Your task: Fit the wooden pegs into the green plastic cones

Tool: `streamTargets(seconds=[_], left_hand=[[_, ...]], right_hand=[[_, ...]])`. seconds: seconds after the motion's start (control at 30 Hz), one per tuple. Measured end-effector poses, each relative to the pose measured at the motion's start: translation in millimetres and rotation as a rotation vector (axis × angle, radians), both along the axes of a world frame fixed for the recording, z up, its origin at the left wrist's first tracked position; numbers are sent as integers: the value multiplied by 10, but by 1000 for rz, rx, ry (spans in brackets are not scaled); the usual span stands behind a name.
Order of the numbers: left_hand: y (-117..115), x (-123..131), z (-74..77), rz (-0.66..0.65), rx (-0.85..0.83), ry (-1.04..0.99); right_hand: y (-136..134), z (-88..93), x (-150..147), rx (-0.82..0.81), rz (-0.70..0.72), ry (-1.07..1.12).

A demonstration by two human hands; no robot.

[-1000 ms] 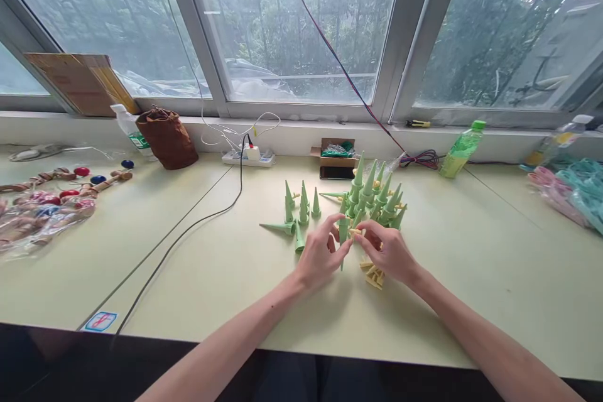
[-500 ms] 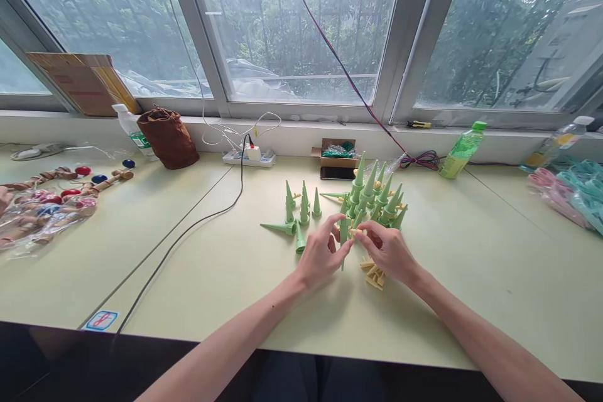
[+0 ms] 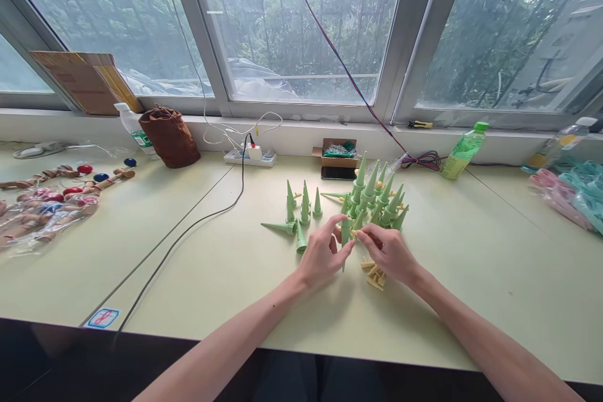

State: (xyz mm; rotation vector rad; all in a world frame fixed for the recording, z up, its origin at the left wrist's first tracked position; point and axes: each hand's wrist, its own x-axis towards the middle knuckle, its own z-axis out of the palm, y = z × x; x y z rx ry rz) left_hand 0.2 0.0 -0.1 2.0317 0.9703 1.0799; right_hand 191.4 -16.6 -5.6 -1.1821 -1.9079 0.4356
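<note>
My left hand point(image 3: 324, 246) is closed on a green plastic cone spike point(image 3: 345, 237), whose narrow tip points down toward the table. My right hand point(image 3: 387, 250) pinches a small yellow plastic piece point(image 3: 355, 234) against the side of that spike. Just behind both hands stands a cluster of green spikes point(image 3: 370, 185), several with yellow pieces in them. A smaller group of green spikes point(image 3: 305, 204) is to the left, and one spike point(image 3: 279, 227) there lies on its side. Loose yellow pieces point(image 3: 375, 275) are piled below my right hand.
Along the back are a small cardboard box point(image 3: 340, 149), a dark phone point(image 3: 338, 173), a power strip point(image 3: 249, 158), a brown pouch point(image 3: 170, 138) and a green bottle point(image 3: 465, 151). A black cable point(image 3: 198, 220) crosses the table. Bagged wooden toys point(image 3: 44, 217) lie left, teal and pink items point(image 3: 572, 191) right.
The view has shifted very slightly. Both hands stay at the same spot, with the yellow piece still held against the spike and only small finger movement.
</note>
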Motion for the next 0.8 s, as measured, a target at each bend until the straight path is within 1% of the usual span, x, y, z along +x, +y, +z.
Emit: streamTargets(seconds=[0.2, 0.4, 0.8], left_hand=[[0, 1, 1, -16, -6, -3], [7, 0, 10, 6, -4, 4], [-6, 7, 12, -5, -6, -6]], right_hand=[[25, -9, 0, 20, 1, -2], [-4, 7, -6, -13, -17, -27], [5, 7, -5, 4, 0, -25]])
